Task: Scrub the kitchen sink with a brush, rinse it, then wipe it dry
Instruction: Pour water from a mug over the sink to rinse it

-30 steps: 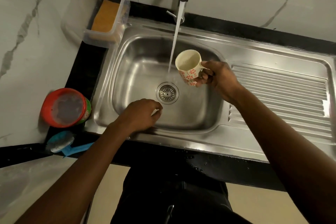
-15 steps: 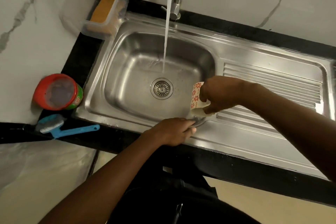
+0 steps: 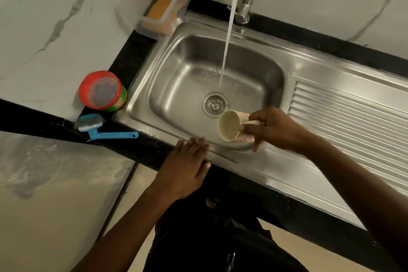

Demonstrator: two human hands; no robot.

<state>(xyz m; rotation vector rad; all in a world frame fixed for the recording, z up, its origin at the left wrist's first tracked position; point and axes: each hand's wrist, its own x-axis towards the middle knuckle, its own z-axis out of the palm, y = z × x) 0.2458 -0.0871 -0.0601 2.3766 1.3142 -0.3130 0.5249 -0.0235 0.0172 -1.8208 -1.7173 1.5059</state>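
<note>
The blue brush lies on the black desk at the 8 o'clock corner of the sink, head at 9, handle toward 3, apart from the left hand, its fingers straight on the front rim (the right hand has its fingers curled round an empty mug over the basin), and a clear tub at 11 holds a sponge.

Brush L of sink; sponge, prob., in box.

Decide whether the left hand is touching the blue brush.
Apart. The head view shows a stretch of black counter between the left hand and the brush.
</note>
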